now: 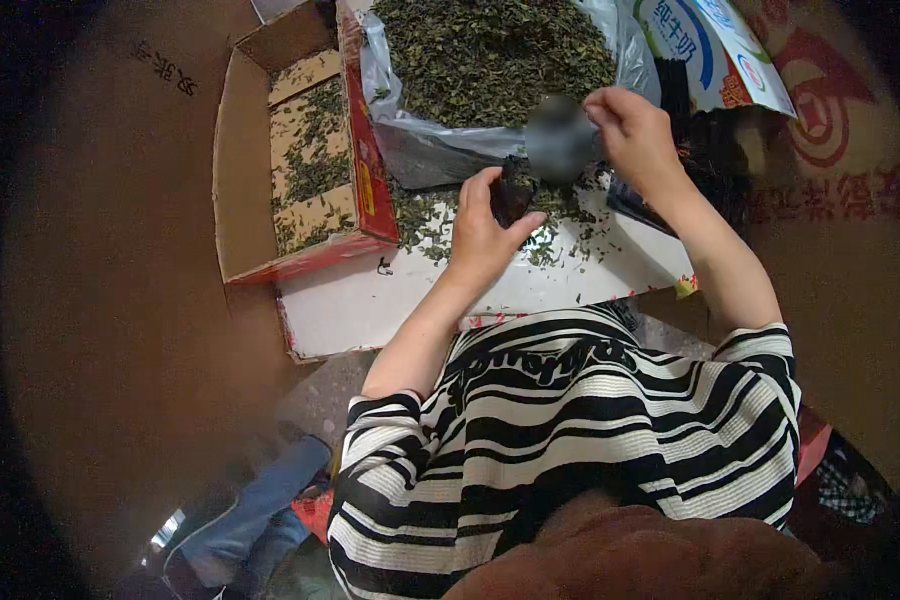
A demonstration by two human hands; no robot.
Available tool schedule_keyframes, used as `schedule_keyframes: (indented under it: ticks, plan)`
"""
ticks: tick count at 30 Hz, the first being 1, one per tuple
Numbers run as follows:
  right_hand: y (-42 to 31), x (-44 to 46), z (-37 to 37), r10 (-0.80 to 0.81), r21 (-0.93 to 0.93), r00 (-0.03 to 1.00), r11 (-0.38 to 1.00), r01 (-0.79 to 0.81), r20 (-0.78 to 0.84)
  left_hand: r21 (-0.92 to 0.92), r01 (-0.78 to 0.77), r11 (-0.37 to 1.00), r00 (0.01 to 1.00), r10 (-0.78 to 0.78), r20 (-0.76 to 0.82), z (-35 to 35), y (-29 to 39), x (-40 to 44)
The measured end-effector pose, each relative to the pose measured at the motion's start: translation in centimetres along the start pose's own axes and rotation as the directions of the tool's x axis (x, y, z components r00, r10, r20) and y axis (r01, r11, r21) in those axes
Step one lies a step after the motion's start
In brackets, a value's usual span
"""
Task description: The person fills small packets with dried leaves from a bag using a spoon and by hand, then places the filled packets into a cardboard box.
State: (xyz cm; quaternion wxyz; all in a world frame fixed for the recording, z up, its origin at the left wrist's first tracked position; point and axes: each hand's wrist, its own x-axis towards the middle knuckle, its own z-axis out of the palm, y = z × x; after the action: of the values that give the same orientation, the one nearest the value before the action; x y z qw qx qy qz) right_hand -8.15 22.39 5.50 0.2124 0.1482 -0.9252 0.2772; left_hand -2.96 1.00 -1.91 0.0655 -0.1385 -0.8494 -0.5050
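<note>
Counter (pixel 345 320), one, white-topped, beneath and around both hands, its near edge just on the person's side of them. Striped top (pixel 570 430), black and white, worn by the person, behind the hands. Plastic liner (pixel 420 155), translucent, just beyond the hands, its near wall creased and its mouth open; inside, a broad heap of dried leaves (pixel 490 60), green to brown. Cardboard box (pixel 242 190), open-topped, red on the outside, to the left of the left hand and well apart from it; more leaf pieces lie over its pale bottom. Printed carton (pixel 705 60), white, blue and green with lettering, beyond the right hand and to its right. Dark bundle (pixel 720 165), glossy in places, just right of the right hand and wrist; contents not discernible. Left hand (pixel 485 235), thumb and fingers curved about a small dark pouch, grasping it. Right hand (pixel 638 140), raised, farther out than the left, fingertips drawn together at the edge of a blurred patch (pixel 560 140); whether anything is pinched there cannot be told. Dark pouch (pixel 513 195), one, between left thumb and fingers. Loose leaf bits (pixel 585 240), many, strewn below and around both hands.
</note>
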Motion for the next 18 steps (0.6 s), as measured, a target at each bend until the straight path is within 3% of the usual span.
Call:
schedule_keyframes:
  ticks: [1,3,7,16,18]
  plan:
    - [0.3,0.0,-0.2,0.152,0.137,0.987,0.978,-0.158,0.050,-0.001,-0.001,1.000,1.000,0.001,-0.002,0.0,0.0,0.1]
    - [0.9,-0.1,-0.8,0.416,0.366,0.886,0.807,-0.464,0.206,-0.015,0.003,1.000,1.000,-0.003,0.013,0.1,-0.2,0.2]
    - [1.8,-1.0,-0.7,0.367,0.492,0.912,0.769,-0.408,0.181,-0.021,0.025,0.999,0.999,-0.024,0.032,0.4,-0.2,0.5]
    - [-0.9,-2.8,-3.5,0.227,0.469,0.960,0.838,-0.278,0.163,-0.097,0.099,0.990,0.994,-0.094,0.058,0.5,-0.6,0.8]
    - [-2.1,-3.3,-3.8,0.010,0.336,0.998,0.941,-0.031,0.063,-0.091,0.101,0.991,0.993,-0.096,0.064,0.6,-0.7,0.8]
